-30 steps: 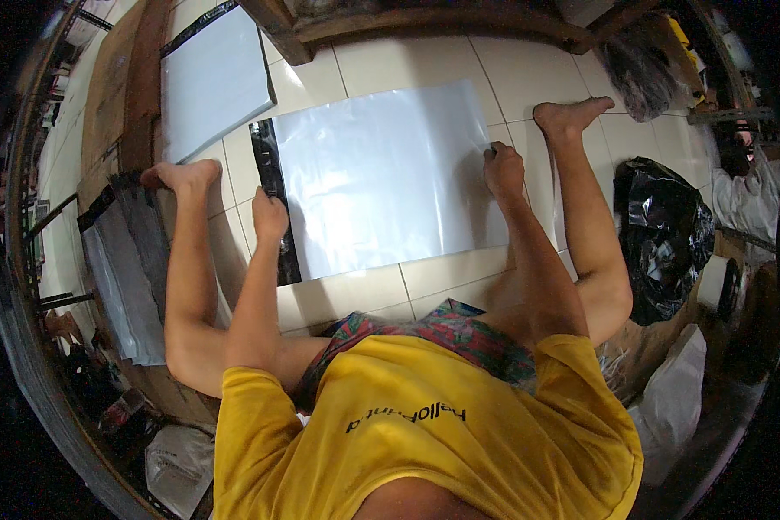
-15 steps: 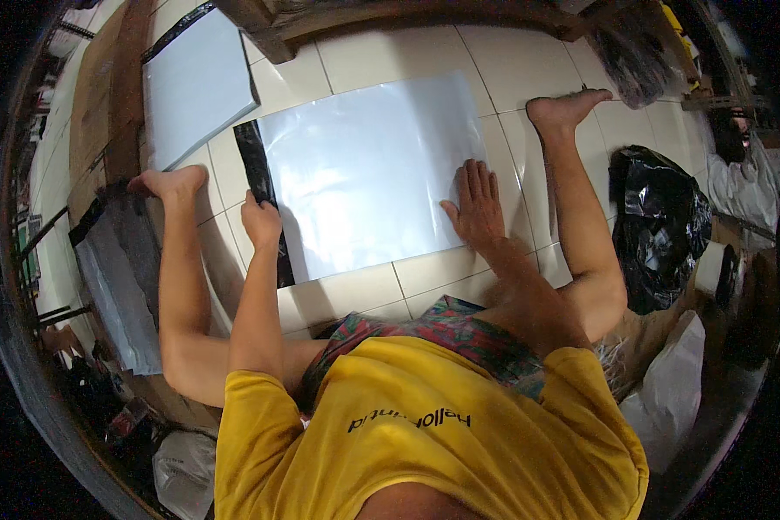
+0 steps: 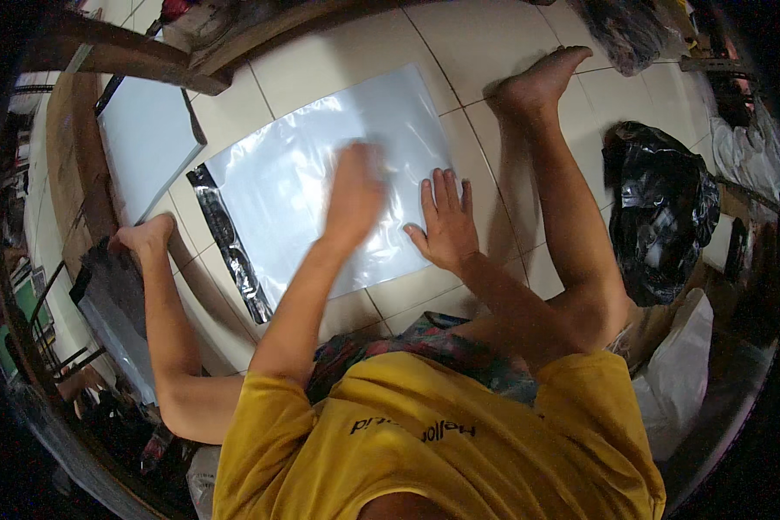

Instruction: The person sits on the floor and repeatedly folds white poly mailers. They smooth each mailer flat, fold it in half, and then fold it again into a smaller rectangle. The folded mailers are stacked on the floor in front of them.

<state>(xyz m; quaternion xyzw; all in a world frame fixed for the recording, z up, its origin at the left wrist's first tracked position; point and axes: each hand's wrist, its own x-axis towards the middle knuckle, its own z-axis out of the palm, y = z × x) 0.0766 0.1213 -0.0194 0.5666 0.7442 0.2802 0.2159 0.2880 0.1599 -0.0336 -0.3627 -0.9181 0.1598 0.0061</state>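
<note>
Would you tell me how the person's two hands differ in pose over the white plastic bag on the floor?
The right hand lies flat and sharp on the white plastic bag, fingers spread, near its right edge. The left hand is blurred over the bag's middle, fingers together; whether it touches is unclear. Both are empty and palm-down over the same bag.

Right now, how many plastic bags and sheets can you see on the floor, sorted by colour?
White or clear plastic sheets: 2, one under both hands, one farther left.
Black plastic bags: 1, at the right.
Grey bags: 1, by the left foot.
White bags: 1, lower right.
Total: 5
</note>
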